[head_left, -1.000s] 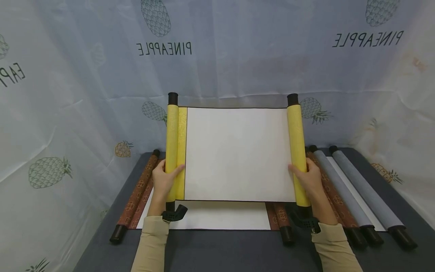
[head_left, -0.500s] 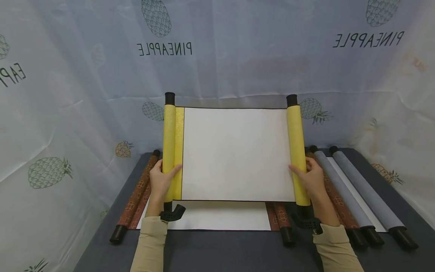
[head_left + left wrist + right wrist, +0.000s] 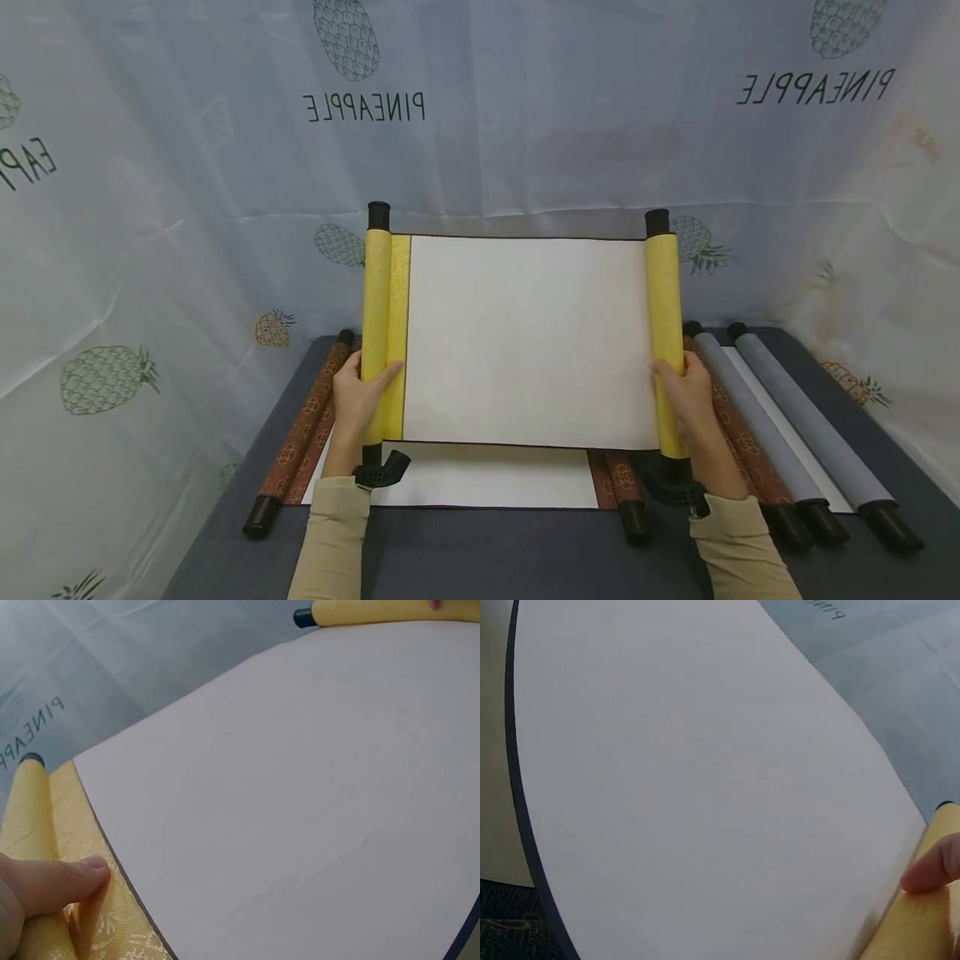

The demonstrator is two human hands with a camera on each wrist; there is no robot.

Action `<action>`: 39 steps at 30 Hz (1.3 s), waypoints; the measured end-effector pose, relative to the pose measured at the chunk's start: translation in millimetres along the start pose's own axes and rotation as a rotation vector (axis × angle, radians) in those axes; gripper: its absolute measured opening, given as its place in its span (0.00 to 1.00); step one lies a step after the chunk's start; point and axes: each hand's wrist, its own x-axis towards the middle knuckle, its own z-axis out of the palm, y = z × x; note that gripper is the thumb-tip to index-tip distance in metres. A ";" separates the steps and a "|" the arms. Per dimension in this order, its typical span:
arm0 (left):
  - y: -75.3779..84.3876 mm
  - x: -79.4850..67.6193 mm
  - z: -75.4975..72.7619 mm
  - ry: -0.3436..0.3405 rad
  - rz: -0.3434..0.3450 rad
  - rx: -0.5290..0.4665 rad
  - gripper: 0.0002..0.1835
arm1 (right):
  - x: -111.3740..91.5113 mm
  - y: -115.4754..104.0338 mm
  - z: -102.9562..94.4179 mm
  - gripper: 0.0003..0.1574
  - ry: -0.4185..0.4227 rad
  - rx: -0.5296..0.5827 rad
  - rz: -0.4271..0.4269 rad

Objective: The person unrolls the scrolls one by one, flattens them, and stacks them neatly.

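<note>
A pale backdrop [image 3: 525, 108], printed with pineapples and the mirror-reversed word PINEAPPLE, fills the rear and both sides. In front of it extends the dark worktop [image 3: 495, 554]. I hold the yellow scroll [image 3: 525, 342] spread before the backdrop, over the middle of the worktop; its blank white sheet lies between a left roll [image 3: 377, 325] and a right roll [image 3: 664, 308], the left nearly upright, the right slightly tilted, its top inward. A strip of yellow border shows beside the left roll only.

Partly hidden below, a brown-patterned scroll [image 3: 480, 475] lies unrolled on the worktop, a brown roll at each end. On the right rests a grey scroll [image 3: 813, 417], two grey rolls with a narrow white strip between; just beside it, toward the middle, lies a separate brown roll [image 3: 738, 433].

My beige sleeves [image 3: 330, 533] end at black wrist mounts [image 3: 382, 472]. My left hand [image 3: 356, 404] grasps the left roll, its thumb [image 3: 71, 883] across the yellow border; my right hand [image 3: 688, 396] grasps the right roll, its thumb [image 3: 930, 870] on the front. My other fingers are mostly hidden behind. Black knobs [image 3: 378, 215] cap the roll ends.
</note>
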 end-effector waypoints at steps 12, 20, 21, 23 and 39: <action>-0.2 0.2 1.3 -0.011 -0.007 0.010 0.30 | -3.4 0.6 -4.4 0.44 0.041 -0.075 -0.058; -1.9 1.4 0.6 -0.010 -0.001 0.017 0.30 | -2.0 2.2 -5.2 0.48 0.055 -0.091 -0.076; -1.8 1.5 0.7 -0.010 -0.002 0.017 0.30 | -1.7 2.7 -5.7 0.48 0.056 -0.095 -0.077; -2.3 1.8 0.7 -0.010 0.000 0.017 0.30 | -1.3 3.5 -6.8 0.48 0.059 -0.103 -0.076; -2.3 2.8 -2.8 0.002 -0.016 0.032 0.31 | 2.4 4.2 -10.5 0.41 0.037 -0.094 -0.029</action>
